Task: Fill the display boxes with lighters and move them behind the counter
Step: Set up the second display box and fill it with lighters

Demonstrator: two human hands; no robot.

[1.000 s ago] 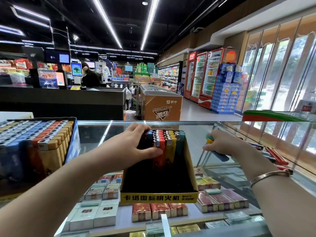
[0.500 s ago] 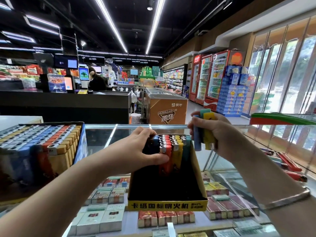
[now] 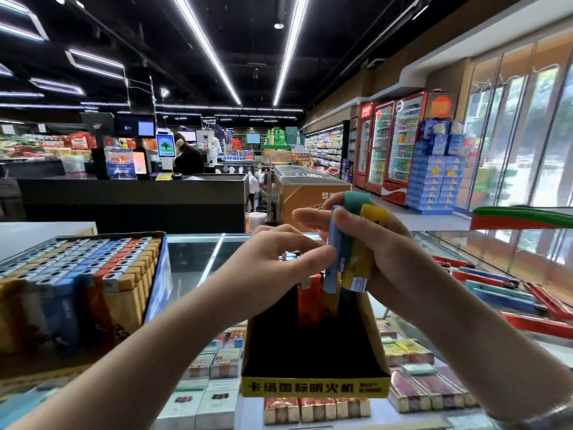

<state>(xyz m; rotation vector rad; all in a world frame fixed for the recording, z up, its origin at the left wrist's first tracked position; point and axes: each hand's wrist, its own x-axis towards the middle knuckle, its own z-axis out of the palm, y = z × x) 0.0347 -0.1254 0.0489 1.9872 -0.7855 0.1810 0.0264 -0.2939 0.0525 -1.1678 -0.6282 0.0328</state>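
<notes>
- The yellow-fronted display box [image 3: 313, 387] stands on the glass counter top [image 3: 198, 259], its near half bare and dark, with a few upright lighters [image 3: 310, 301] packed at its far end.
- The right hand [image 3: 376, 256] grips a small bundle of lighters [image 3: 347, 246], blue, teal and yellow, upright just above the box's far right corner.
- The left hand [image 3: 279, 268] hovers over the lighters in the box, fingers curled, its thumb tip touching the blue lighter of the bundle; whether it actually pinches anything cannot be told.
- A full display box of lighters [image 3: 77, 274] sits to the left, well apart from the open one, with bare glass between them.
- Both hands hide most of the lighters in the box, so their number cannot be made out.
- The full box is blurred at its near side and cut off by the left edge.
- Loose lighters [image 3: 508, 293] lie on the glass at right.
- Cigarette packs [image 3: 217, 361] fill the shelf under the glass.
- Beyond lie a black checkout counter [image 3: 133, 197], drink fridges [image 3: 393, 147] and an aisle.
</notes>
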